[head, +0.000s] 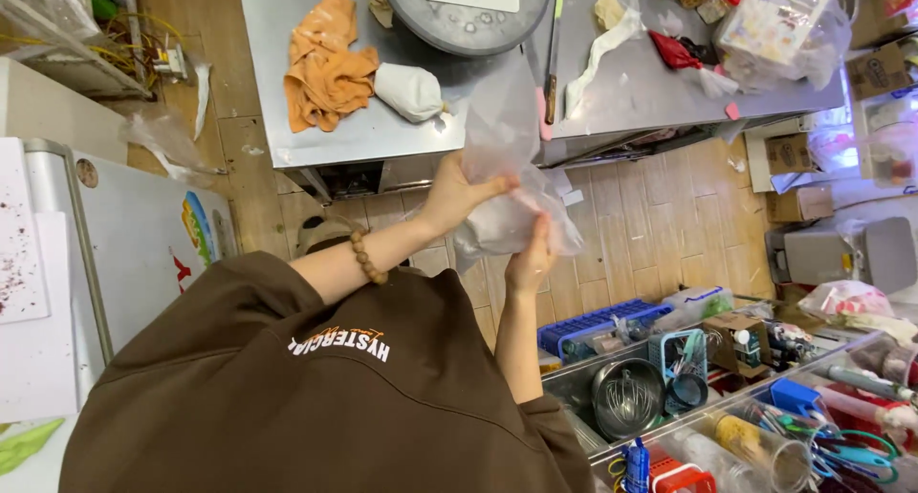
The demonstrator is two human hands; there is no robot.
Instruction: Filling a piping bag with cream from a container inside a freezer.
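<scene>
Gripping a clear plastic bag (505, 168), the left hand (457, 195) clasps its middle, the right hand (529, 259) pinches below.

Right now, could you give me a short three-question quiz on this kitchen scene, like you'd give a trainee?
1. True or false: both hands hold the clear bag.
2. What colour is the cloth on the steel table?
3. Which wrist wears the bead bracelet: A left, B right?

Key: 1 true: left hand and right hand both grip it. 2 orange. 3 A.
</scene>
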